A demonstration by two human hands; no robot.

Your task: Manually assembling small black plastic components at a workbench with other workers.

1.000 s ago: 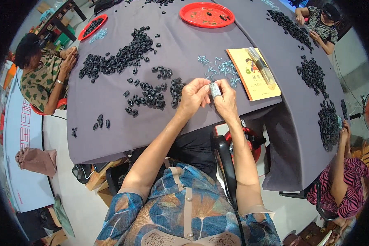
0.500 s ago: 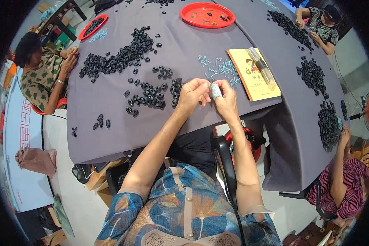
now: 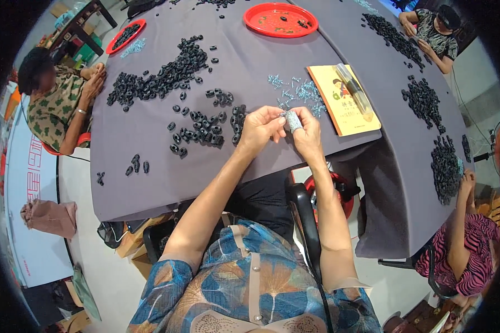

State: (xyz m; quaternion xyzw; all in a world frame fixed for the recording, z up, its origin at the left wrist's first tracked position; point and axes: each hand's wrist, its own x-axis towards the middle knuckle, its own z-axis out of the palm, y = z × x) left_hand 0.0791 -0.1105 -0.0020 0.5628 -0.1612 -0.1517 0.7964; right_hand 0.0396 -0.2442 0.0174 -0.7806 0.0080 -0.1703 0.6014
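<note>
In the head view, I have my left hand (image 3: 261, 130) with its fingers pinched together on a small dark piece (image 3: 282, 114), just above the counter (image 3: 150, 191) and near the pale blue bits (image 3: 300, 91). My right hand (image 3: 307, 133) meets it; I cannot tell whether those fingers are clamped. Since half a second ago its grey speckled thumb cover (image 3: 295, 121) has shifted slightly right, baring the piece more. I judge the handwork unfinished.
</note>
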